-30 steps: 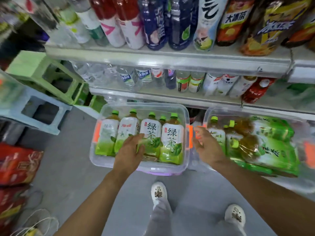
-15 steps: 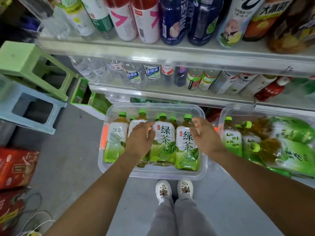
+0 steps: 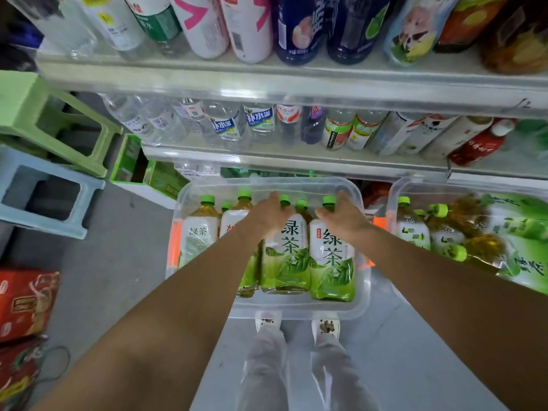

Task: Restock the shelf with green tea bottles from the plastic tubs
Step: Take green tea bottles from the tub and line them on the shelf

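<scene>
**Reaching into the left tub, both hands on bottle tops**

Clear plastic tub on the floor, below the lower shelf. Green tea bottles stand upright in it, in rows, green caps up, white-and-green labels facing the camera.

Left hand lies over the shoulders of the middle bottles, fingers stretched toward the caps. Right hand lies over the top of the right-most bottle, just beside its cap. Both seen from behind; cannot tell whether the fingers curl round a neck or only rest there.

Second tub just to the right, its green tea bottles mostly on their sides in a heap. Lower shelf holds water and mixed drinks. Green stool and blue stool to the left. White shoes against the tub's near wall.
</scene>
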`<state>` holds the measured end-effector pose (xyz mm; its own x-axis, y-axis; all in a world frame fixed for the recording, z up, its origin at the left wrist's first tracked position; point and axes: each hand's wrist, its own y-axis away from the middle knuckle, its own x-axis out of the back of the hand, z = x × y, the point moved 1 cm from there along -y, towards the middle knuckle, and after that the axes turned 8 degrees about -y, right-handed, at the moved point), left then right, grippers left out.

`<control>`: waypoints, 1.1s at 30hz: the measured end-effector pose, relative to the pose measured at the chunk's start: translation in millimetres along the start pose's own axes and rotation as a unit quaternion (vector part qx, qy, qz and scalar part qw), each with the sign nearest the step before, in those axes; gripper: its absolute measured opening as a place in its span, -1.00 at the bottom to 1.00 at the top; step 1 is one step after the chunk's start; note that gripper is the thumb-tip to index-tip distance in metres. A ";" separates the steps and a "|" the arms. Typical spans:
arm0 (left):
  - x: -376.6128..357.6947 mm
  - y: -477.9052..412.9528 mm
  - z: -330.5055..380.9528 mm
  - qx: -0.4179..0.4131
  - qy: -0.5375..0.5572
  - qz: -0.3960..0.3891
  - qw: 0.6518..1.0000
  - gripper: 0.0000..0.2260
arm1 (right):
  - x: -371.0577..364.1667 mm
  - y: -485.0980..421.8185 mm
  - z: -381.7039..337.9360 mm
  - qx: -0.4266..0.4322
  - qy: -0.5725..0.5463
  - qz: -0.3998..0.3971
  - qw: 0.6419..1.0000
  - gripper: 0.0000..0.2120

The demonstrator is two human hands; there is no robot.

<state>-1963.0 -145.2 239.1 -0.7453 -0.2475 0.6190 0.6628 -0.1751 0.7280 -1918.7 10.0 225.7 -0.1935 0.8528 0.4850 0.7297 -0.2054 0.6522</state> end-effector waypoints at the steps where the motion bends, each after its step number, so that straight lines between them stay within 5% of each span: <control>1: 1.8 -4.1 3.4 0.017 -0.006 -0.027 0.999 -0.41 | -4.3 -6.2 -2.9 -0.034 -0.024 0.008 0.999 -0.34; 9: 18.0 -19.4 14.7 0.063 0.029 -0.071 0.995 -0.64 | -7.6 -32.8 -8.3 -0.106 -0.093 0.060 0.988 -0.83; 16: 24.8 -19.1 0.9 0.045 0.054 -0.036 0.997 -0.70 | 10.9 -6.2 -1.4 -0.020 -0.135 0.081 0.987 -0.73; 22: 8.7 4.3 -30.6 -0.005 0.218 -0.055 0.974 -0.45 | 28.5 32.9 8.1 0.071 -0.202 -0.039 0.976 -0.84; 27: 7.7 27.4 -33.4 -0.049 0.260 -0.066 0.962 -0.31 | 37.5 42.0 18.7 0.069 -0.156 -0.136 0.976 -0.63; 31: 0.8 32.4 -34.8 -0.074 0.120 -0.084 0.986 0.05 | 37.2 43.0 29.5 0.061 -0.080 -0.172 0.980 -0.28; 33: -2.9 31.7 -32.0 -0.080 0.082 -0.074 0.991 0.06 | 39.8 43.2 29.2 0.072 -0.056 -0.181 0.979 -0.25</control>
<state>-1937.5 -180.6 251.0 -0.8221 -0.3578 0.4429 0.5599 -0.3670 0.7428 -1875.8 49.1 256.2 -0.3886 0.9064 0.1656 0.7129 0.1819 0.6773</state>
